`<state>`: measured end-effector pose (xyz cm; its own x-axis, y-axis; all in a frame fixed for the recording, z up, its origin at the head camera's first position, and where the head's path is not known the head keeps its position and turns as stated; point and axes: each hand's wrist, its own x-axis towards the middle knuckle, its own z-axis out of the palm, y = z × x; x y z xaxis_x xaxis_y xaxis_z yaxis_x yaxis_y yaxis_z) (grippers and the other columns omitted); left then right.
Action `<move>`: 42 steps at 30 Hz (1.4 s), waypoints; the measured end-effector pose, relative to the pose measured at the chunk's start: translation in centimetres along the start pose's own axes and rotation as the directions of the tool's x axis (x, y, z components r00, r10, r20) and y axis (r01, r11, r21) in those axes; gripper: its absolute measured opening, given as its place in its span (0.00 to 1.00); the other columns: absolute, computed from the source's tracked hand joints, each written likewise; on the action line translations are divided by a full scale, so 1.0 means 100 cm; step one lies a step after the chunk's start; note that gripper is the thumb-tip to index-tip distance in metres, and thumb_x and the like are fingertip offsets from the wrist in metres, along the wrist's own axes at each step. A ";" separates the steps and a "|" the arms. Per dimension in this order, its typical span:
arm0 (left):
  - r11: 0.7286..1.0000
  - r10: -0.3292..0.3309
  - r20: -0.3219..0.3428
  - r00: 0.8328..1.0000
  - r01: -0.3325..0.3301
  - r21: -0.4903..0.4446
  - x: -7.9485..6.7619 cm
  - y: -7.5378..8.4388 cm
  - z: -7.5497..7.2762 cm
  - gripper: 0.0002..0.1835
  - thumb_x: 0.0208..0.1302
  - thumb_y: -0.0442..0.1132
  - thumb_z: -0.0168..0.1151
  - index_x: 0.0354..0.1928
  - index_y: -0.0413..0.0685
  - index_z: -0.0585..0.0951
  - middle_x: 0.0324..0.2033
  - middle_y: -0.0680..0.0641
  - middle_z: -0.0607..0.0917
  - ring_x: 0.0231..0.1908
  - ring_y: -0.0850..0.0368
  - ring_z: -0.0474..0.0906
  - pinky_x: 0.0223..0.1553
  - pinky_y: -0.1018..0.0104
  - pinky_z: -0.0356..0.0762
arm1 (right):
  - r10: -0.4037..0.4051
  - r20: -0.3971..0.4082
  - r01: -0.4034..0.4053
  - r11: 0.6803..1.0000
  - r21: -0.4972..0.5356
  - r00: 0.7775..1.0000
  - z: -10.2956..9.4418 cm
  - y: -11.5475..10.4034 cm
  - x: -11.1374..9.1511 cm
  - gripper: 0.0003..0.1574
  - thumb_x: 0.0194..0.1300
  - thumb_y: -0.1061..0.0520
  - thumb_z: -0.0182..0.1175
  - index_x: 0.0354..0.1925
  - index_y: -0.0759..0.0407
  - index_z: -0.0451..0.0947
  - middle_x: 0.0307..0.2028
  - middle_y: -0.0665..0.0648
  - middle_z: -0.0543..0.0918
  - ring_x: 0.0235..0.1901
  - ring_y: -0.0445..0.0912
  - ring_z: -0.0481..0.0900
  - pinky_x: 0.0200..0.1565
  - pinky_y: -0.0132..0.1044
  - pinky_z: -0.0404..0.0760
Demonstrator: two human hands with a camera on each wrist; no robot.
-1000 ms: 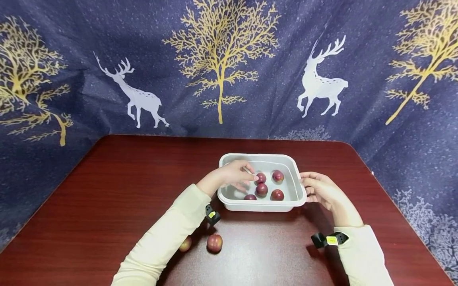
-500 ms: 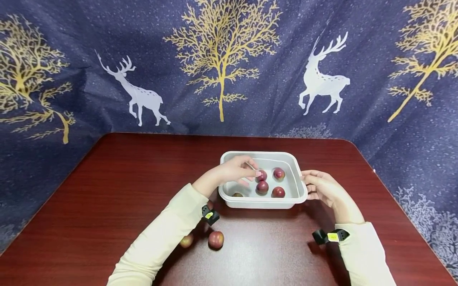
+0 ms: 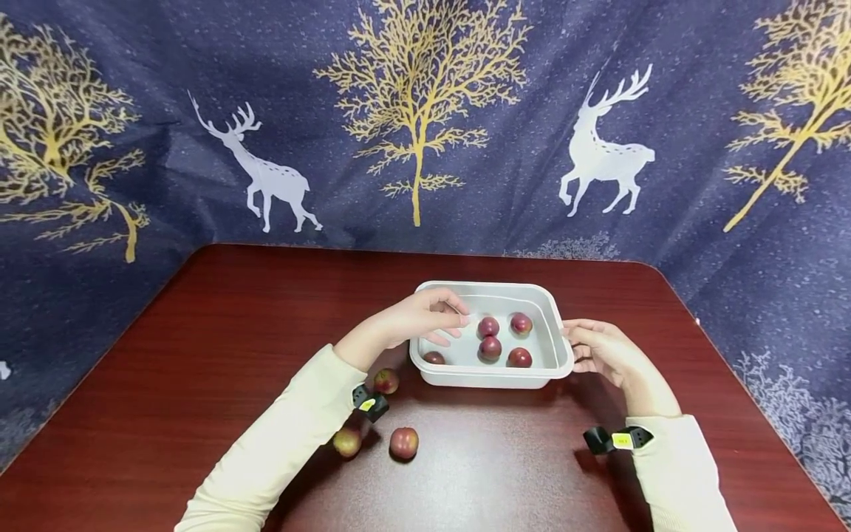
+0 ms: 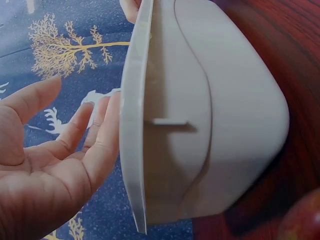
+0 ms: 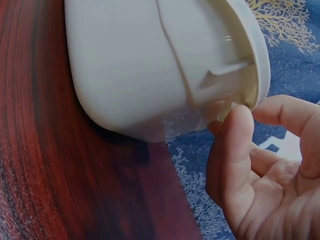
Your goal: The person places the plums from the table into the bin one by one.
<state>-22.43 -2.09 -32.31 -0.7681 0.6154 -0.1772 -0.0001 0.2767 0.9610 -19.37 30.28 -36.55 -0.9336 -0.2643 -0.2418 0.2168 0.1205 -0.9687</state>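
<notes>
A white plastic basin (image 3: 492, 379) stands on the table with several dark red plums inside, among them a plum (image 3: 490, 348) near its middle and a plum (image 3: 434, 357) in the front left corner. Over the basin's left rim hovers my left hand (image 3: 425, 318), nothing in it, thumb and fingers spread apart; the left wrist view has this hand (image 4: 60, 160) beside the rim. At the opposite end my right hand (image 3: 601, 351) pinches the rim. In the right wrist view, this hand (image 5: 265, 175) has its thumb and a finger at the rim's edge.
Three plums lie outside the basin: one plum (image 3: 386, 381) by the left wrist, a yellowish plum (image 3: 347, 442) beside the left forearm, and a red plum (image 3: 403, 443) in front. The dark red wooden table (image 3: 266, 310) ends at a blue patterned cloth (image 3: 372, 207).
My left hand has drawn back leftward from the plums in the middle of the basin. One plum has rolled left along the basin's front side. The right hand keeps its place at the rim.
</notes>
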 end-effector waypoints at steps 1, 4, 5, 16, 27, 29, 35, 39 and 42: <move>1.000 0.000 -0.001 1.000 0.000 -0.003 -0.001 0.000 -0.001 0.16 0.66 0.37 0.57 0.52 0.36 0.73 0.47 0.35 0.77 0.50 0.38 0.77 0.45 0.57 0.82 | -0.001 0.003 0.001 1.000 0.008 1.000 0.000 0.000 0.000 0.14 0.68 0.62 0.49 0.38 0.45 0.77 0.25 0.45 0.82 0.22 0.36 0.80 0.27 0.29 0.81; 1.000 -0.002 -0.011 1.000 0.002 0.012 -0.006 0.000 -0.003 0.16 0.65 0.38 0.57 0.52 0.38 0.73 0.46 0.37 0.78 0.48 0.43 0.79 0.45 0.57 0.82 | -0.009 0.014 0.008 0.999 0.031 1.000 -0.001 0.000 -0.001 0.15 0.68 0.63 0.49 0.37 0.44 0.78 0.24 0.45 0.82 0.22 0.36 0.79 0.27 0.28 0.81; 1.000 -0.001 -0.015 1.000 0.002 0.018 -0.007 0.001 -0.004 0.15 0.65 0.38 0.57 0.51 0.38 0.73 0.45 0.38 0.79 0.47 0.45 0.80 0.45 0.57 0.82 | -0.010 0.017 0.009 0.999 0.037 1.000 -0.001 0.000 -0.002 0.15 0.68 0.63 0.49 0.37 0.44 0.78 0.24 0.45 0.82 0.22 0.36 0.79 0.27 0.28 0.81; 0.999 0.018 -0.018 1.000 -0.017 0.049 -0.022 0.000 -0.007 0.17 0.66 0.38 0.57 0.53 0.35 0.72 0.43 0.40 0.79 0.46 0.46 0.81 0.47 0.51 0.81 | -0.023 0.059 0.019 0.996 0.084 0.998 -0.003 0.001 -0.001 0.18 0.70 0.63 0.48 0.37 0.43 0.80 0.28 0.46 0.85 0.27 0.38 0.83 0.31 0.31 0.84; 0.997 0.032 -0.034 0.999 -0.030 0.070 -0.037 0.000 -0.014 0.15 0.66 0.37 0.57 0.52 0.38 0.74 0.42 0.39 0.79 0.43 0.49 0.80 0.44 0.58 0.82 | -0.006 0.056 -0.001 0.993 0.119 0.998 -0.002 -0.001 -0.003 0.19 0.69 0.64 0.48 0.35 0.43 0.82 0.29 0.46 0.85 0.28 0.38 0.83 0.32 0.31 0.84; 0.997 0.025 -0.040 0.999 -0.022 0.074 -0.040 0.000 -0.017 0.15 0.66 0.37 0.57 0.52 0.38 0.73 0.42 0.39 0.79 0.43 0.50 0.80 0.44 0.58 0.82 | -0.006 0.059 -0.001 0.993 0.122 0.998 -0.002 -0.001 -0.002 0.20 0.70 0.64 0.48 0.36 0.43 0.81 0.30 0.46 0.85 0.28 0.39 0.83 0.33 0.31 0.84; 0.994 0.017 -0.068 0.998 -0.010 0.106 -0.048 -0.004 -0.023 0.17 0.65 0.38 0.58 0.52 0.36 0.73 0.43 0.37 0.80 0.42 0.51 0.81 0.45 0.57 0.82 | -0.028 0.093 0.015 0.990 0.143 0.995 -0.002 -0.001 -0.002 0.20 0.70 0.65 0.47 0.37 0.44 0.81 0.30 0.47 0.85 0.29 0.39 0.83 0.33 0.32 0.84; 0.994 0.005 -0.086 0.996 0.004 0.112 -0.054 -0.007 -0.026 0.16 0.65 0.38 0.58 0.51 0.37 0.74 0.42 0.38 0.80 0.41 0.53 0.80 0.48 0.51 0.80 | -0.034 0.099 0.019 0.989 0.144 0.995 -0.001 -0.002 -0.002 0.20 0.70 0.65 0.47 0.37 0.44 0.82 0.30 0.47 0.85 0.29 0.39 0.83 0.33 0.32 0.84; 0.993 0.009 -0.093 0.996 0.002 0.121 -0.060 -0.009 -0.027 0.16 0.65 0.38 0.58 0.50 0.36 0.74 0.40 0.40 0.81 0.42 0.50 0.80 0.49 0.49 0.79 | -0.030 0.095 0.016 0.990 0.144 0.995 0.001 -0.002 -0.002 0.21 0.70 0.65 0.47 0.37 0.44 0.82 0.30 0.47 0.85 0.28 0.39 0.83 0.33 0.31 0.84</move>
<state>-19.50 -8.01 -31.56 -0.8241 0.5467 -0.1482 0.0757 0.3655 0.9277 -19.15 30.20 -36.31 -0.9084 -0.3572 -0.2173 0.2408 -0.0223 -0.9703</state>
